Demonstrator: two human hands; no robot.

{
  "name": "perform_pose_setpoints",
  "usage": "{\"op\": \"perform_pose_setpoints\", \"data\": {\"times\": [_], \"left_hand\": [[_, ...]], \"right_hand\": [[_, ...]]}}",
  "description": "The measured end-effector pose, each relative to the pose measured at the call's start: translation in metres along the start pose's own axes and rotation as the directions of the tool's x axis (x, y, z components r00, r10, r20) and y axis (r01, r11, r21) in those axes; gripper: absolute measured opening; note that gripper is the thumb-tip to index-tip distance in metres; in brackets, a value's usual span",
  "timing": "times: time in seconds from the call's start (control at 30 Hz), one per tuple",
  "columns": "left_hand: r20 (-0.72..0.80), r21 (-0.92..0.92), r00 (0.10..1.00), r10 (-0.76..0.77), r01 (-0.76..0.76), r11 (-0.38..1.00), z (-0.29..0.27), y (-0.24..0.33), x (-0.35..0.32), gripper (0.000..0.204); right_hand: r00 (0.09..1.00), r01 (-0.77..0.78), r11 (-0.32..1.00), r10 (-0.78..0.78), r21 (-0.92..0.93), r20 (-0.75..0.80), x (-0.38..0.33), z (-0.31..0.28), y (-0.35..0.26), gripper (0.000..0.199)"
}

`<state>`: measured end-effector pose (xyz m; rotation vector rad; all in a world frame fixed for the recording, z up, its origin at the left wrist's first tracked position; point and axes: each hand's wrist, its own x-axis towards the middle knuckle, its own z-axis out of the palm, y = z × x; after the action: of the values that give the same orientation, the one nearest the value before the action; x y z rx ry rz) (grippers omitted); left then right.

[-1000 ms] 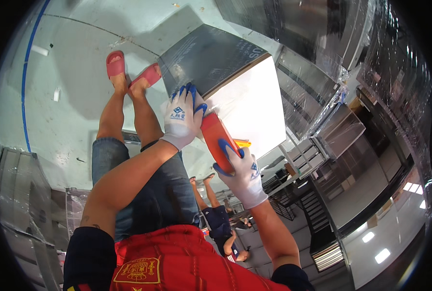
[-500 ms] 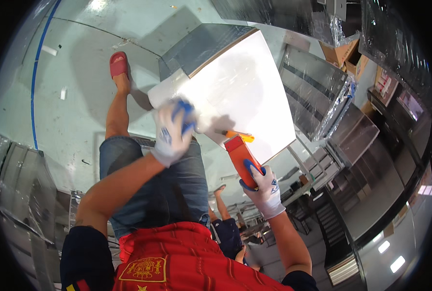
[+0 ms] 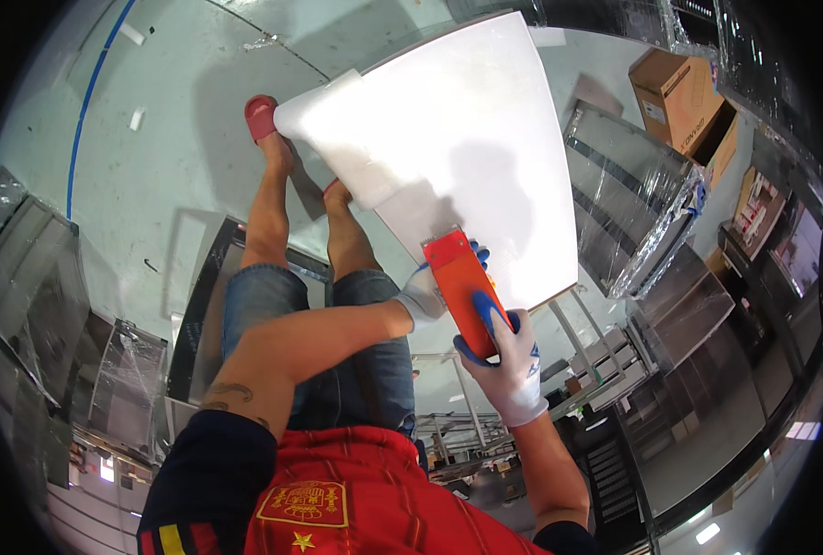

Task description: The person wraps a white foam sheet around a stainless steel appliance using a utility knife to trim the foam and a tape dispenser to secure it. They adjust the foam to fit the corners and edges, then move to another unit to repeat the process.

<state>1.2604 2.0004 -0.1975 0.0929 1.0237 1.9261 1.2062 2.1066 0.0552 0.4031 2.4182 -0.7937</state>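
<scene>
Gloved right hand (image 3: 509, 356) grips orange tool (image 3: 462, 291) on white panel (image 3: 467, 157), left hand (image 3: 427, 294) closed w/ it

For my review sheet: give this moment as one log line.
right hand: grips orange scraper | left hand: behind scraper, hold unclear | scraper edge on white panel | standing, red sandals

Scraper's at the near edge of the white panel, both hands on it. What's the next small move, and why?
Probably push the orange scraper forward across the white panel. The right hand grips its body and the left hand steadies it from the side, with its front edge resting on the panel near the lower edge, so nearly the whole surface lies ahead of it.
</scene>
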Motion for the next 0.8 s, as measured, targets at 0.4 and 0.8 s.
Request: {"op": "perform_pose_setpoints", "data": {"times": [0.4, 0.8], "left_hand": [[0.392, 0.903, 0.915, -0.092, -0.364, 0.229, -0.103, 0.181, -0.056, 0.057], [0.332, 0.677, 0.812, -0.480, -0.560, -0.478, -0.137, 0.180, 0.051, 0.084]], "right_hand": [[0.977, -0.165, 0.985, 0.171, -0.054, 0.128, 0.026, 0.015, 0.009, 0.075], [0.896, -0.197, 0.923, 0.306, -0.331, 0.322, 0.127, -0.010, -0.044, 0.062]]}}
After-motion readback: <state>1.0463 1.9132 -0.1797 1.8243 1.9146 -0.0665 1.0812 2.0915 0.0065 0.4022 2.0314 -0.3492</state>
